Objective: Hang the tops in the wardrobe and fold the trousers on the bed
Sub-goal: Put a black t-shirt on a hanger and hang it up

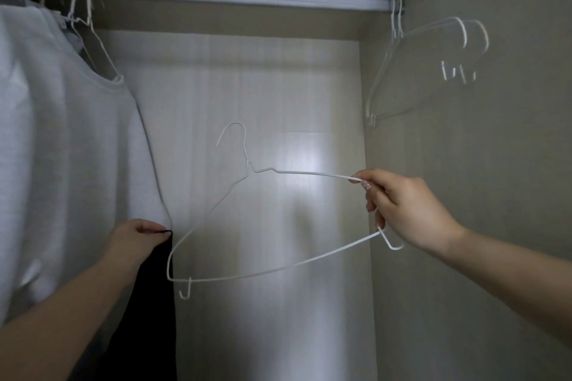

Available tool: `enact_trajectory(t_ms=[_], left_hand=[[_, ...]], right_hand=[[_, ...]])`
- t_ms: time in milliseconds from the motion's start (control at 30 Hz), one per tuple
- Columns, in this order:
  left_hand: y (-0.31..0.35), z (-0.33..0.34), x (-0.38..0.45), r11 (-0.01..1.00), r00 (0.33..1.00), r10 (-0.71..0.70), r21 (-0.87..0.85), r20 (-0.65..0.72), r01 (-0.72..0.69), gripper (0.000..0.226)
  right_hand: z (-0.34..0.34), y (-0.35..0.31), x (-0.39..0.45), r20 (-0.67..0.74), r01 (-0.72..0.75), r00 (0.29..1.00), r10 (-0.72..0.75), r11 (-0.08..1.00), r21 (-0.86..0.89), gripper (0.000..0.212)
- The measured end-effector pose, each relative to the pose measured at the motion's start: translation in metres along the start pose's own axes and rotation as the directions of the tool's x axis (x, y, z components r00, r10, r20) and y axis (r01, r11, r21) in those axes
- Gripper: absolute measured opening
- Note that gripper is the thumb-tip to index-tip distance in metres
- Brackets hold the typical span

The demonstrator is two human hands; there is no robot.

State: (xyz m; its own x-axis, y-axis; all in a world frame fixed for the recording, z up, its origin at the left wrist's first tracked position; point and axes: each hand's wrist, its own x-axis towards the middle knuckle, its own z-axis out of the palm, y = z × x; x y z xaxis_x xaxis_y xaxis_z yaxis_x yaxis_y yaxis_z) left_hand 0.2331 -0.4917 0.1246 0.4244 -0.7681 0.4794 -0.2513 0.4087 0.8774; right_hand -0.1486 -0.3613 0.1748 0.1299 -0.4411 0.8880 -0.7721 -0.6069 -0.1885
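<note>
My right hand (405, 210) is pinching the white wire hanger's (247, 226) shoulder end, fingers curled round it. My left hand (136, 241) is gripping a black garment (151, 303) beside the hanging white top (71, 148)

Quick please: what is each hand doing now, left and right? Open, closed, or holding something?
Left hand: closed, pinching a black garment.
Right hand: closed, holding the white hanger by its right end.

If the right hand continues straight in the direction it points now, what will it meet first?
The right hand points left across the wardrobe, holding the white hanger. Going straight on, the hanger's far end would probably first meet the black garment held by the left hand, below the white top. Depth is unclear.
</note>
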Motion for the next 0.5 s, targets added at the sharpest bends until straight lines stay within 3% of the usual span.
enact_trajectory(t_ms=[267,500], left_hand=[[-0.012,0.002,0.002,0.983,0.995,0.099,0.157,-0.025,-0.094,0.011],[0.007,0.021,-0.013,0.925,0.976,0.193,0.311,0.103,-0.216,0.024]], right_hand=[[0.006,-0.013,-0.007,0.009,-0.005,1.0,0.005,1.0,-0.002,0.025],[0.018,-0.024,-0.013,0.034,-0.024,0.999,0.028,0.995,-0.098,0.027]])
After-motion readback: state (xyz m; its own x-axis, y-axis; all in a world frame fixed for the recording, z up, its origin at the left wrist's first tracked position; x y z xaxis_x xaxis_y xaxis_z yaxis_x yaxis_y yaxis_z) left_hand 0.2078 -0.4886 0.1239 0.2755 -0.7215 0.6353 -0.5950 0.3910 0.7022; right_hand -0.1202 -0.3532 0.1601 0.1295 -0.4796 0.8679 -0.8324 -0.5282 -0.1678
